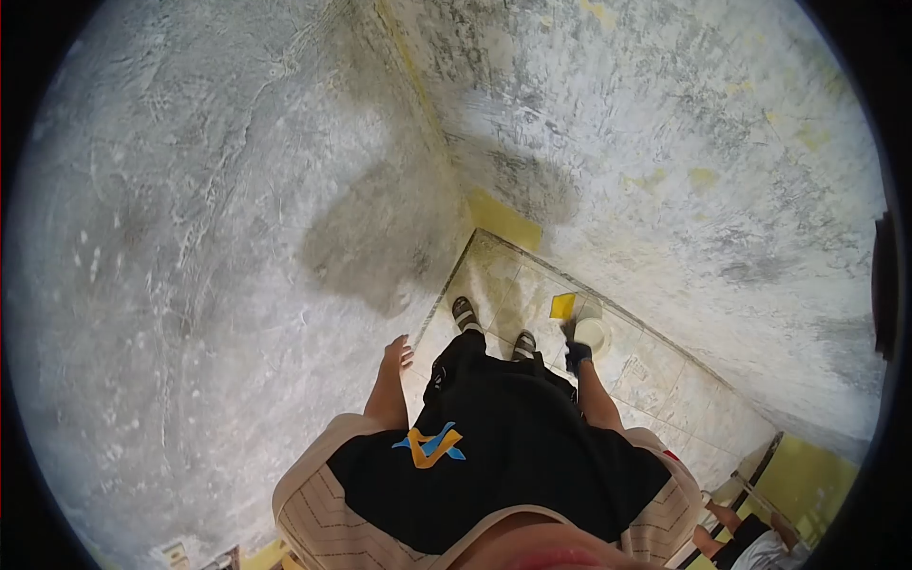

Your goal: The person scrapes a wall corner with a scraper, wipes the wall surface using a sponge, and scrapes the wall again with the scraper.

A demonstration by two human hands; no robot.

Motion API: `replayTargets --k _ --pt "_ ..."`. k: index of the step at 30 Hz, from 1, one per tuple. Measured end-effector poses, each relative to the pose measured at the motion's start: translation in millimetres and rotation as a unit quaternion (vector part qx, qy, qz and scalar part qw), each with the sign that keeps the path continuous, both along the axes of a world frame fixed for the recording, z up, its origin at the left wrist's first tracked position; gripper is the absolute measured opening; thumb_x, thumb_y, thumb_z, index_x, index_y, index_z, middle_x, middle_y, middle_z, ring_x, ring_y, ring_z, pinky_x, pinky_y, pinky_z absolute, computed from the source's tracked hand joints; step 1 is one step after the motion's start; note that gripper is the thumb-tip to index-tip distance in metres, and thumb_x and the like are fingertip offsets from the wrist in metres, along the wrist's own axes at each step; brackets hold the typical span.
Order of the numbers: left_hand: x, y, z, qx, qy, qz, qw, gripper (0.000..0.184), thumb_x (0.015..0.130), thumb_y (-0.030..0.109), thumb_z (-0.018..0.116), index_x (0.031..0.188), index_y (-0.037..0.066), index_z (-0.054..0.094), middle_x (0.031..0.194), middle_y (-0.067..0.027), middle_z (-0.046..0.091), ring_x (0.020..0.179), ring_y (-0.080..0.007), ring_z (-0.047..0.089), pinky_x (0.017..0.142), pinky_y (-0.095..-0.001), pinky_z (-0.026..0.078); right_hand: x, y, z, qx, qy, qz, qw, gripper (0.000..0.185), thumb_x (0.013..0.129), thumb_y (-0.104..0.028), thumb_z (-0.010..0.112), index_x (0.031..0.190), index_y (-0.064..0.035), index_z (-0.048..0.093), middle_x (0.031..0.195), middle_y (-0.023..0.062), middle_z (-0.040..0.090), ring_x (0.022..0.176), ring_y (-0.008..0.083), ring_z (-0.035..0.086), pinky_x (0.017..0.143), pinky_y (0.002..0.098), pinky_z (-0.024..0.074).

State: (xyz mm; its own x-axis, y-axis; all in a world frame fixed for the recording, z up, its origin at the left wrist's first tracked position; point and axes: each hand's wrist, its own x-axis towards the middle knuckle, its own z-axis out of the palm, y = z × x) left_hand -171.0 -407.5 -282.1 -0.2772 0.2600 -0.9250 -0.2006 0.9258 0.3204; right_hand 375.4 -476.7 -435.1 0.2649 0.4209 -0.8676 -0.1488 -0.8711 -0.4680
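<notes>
Bare and empty, my left hand (399,353) hangs at my left side close to the grey wall, its fingers loosely apart. On the other side, my right hand (577,355) wears a dark glove and appears closed round the dark handle of a flat yellow tool (562,306). The tool's exact kind is too small to make out. Right beside that hand is a round whitish bucket (592,334), whose contents I cannot make out.
Two patchy grey-white walls (218,237) (665,171) meet in a corner ahead. Pale floor tiles (655,375) lie below, with my sandalled feet (465,313) near the corner. Another person (755,541) is at the lower right, and a dark object (883,285) stands at the right edge.
</notes>
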Motion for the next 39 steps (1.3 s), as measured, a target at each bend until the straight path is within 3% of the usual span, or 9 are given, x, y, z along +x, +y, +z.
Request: replayTargets --k 8,13,14,16,18,23,25,28,39 --pt "-29 -116 36 -0.019 0.008 0.037 0.999 0.06 0.096 0.049 0.063 0.147 0.018 0.054 0.144 -0.0085 0.059 0.129 -0.0284 0.057 0.109 -0.0519 0.04 18 -69 52 -0.07 0.031 -0.105 0.992 0.04 0.095 -0.034 0.065 0.062 -0.0177 0.05 0.048 0.0023 0.042 0.037 0.02 0.04 0.036 0.0384 0.0286" --pt "-11 -110 46 -0.016 0.069 0.027 0.997 0.063 0.092 0.046 0.069 0.145 0.014 0.056 0.138 -0.0098 0.063 0.124 -0.0294 0.06 0.105 -0.0507 0.044 16 -22 -3 -0.123 0.032 0.065 0.99 0.02 0.091 -0.019 0.069 0.075 -0.0084 0.064 0.054 0.0069 0.05 0.04 0.0215 0.046 0.039 0.0395 0.0338" --pt "-1 -96 45 -0.01 0.066 0.031 0.997 0.063 0.092 0.046 0.069 0.145 0.014 0.056 0.138 -0.0098 0.063 0.124 -0.0294 0.06 0.105 -0.0507 0.044 14 -6 -27 0.024 -0.137 0.29 0.947 0.027 0.093 -0.031 0.064 0.076 -0.0089 0.065 0.061 0.009 0.058 0.05 0.0227 0.058 0.045 0.0424 0.0434" --pt "18 -65 41 0.121 0.067 -0.027 0.99 0.058 0.091 0.043 0.071 0.139 0.01 0.063 0.129 -0.0096 0.069 0.114 -0.0261 0.065 0.1 -0.0451 0.048 -2 62 46 0.188 -0.293 0.487 0.801 0.036 0.089 -0.037 0.062 0.095 -0.003 0.073 0.101 0.0213 0.075 0.099 0.038 0.071 0.087 0.0518 0.0546" --pt "54 -22 66 0.215 0.065 -0.083 0.971 0.052 0.093 0.039 0.071 0.133 0.005 0.067 0.119 -0.0096 0.073 0.103 -0.0238 0.069 0.093 -0.0378 0.052 -26 124 123 0.275 -0.276 0.462 0.797 0.048 0.088 -0.036 0.058 0.124 -0.0068 0.07 0.124 0.0217 0.07 0.118 0.0391 0.065 0.103 0.0465 0.0514" --pt "121 85 139 0.413 0.125 -0.237 0.87 0.047 0.098 0.034 0.068 0.131 0.0 0.068 0.117 -0.0135 0.074 0.105 -0.0216 0.07 0.09 -0.0345 0.054 -85 246 255 0.631 -0.292 0.281 0.661 0.042 0.098 -0.032 0.066 0.129 -0.0042 0.065 0.093 0.015 0.076 0.078 0.0349 0.073 0.07 0.0445 0.0571" --pt "139 123 168 0.482 0.125 -0.235 0.835 0.044 0.099 0.031 0.068 0.131 0.001 0.067 0.118 -0.0134 0.074 0.107 -0.0199 0.069 0.091 -0.0341 0.053 -104 267 350 0.377 0.121 0.202 0.896 0.039 0.101 -0.028 0.066 0.132 -0.0049 0.065 0.084 0.0073 0.072 0.057 0.0164 0.063 0.054 0.0326 0.0507" --pt "164 178 217 0.531 0.065 -0.202 0.82 0.045 0.102 0.031 0.066 0.136 0.002 0.064 0.124 -0.011 0.072 0.111 -0.0188 0.068 0.092 -0.0334 0.053 -140 283 419 0.48 0.152 0.142 0.852 0.035 0.103 -0.025 0.066 0.132 -0.0056 0.065 0.08 0.0019 0.067 0.054 0.0043 0.05 0.048 0.0243 0.0419" --pt "200 287 306 0.674 0.183 -0.115 0.707 0.067 0.098 0.022 0.073 0.154 0.0 0.043 0.151 -0.0231 0.052 0.137 -0.0298 0.054 0.11 -0.0409 0.046 -200 347 477 0.663 -0.271 0.215 0.664 0.036 0.099 -0.02 0.067 0.131 -0.0039 0.065 0.116 0.0184 0.073 0.105 0.036 0.072 0.088 0.0413 0.0566"
